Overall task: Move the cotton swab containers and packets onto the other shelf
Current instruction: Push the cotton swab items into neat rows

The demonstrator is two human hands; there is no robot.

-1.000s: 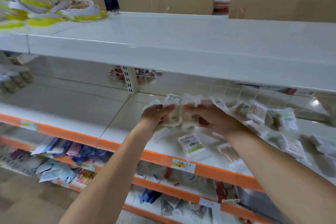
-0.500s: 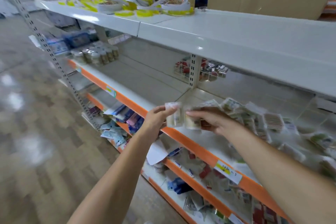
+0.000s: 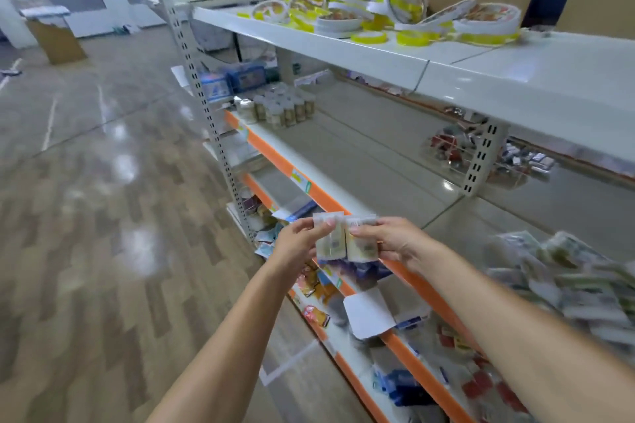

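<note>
My left hand point(image 3: 297, 245) and my right hand point(image 3: 395, 239) together hold a small bundle of cotton swab packets point(image 3: 343, 239) out in front of the orange-edged middle shelf point(image 3: 330, 161). Each hand pinches one side of the bundle. A blurred heap of more swab packets point(image 3: 563, 271) lies on the same shelf at the right. Several small round cotton swab containers point(image 3: 280, 108) stand at the shelf's far left end.
The top white shelf point(image 3: 378, 55) carries yellow and white tape rolls point(image 3: 385, 15). Lower shelves hold mixed small packets point(image 3: 319, 288) and a white card point(image 3: 369, 316). A perforated upright post point(image 3: 209, 120) ends the rack. Wood-pattern floor point(image 3: 103, 216) lies to the left.
Both hands pulled the bundle off the packet heap and carried it left along the shelf front. My view swung left, revealing the rack's end and the aisle floor.
</note>
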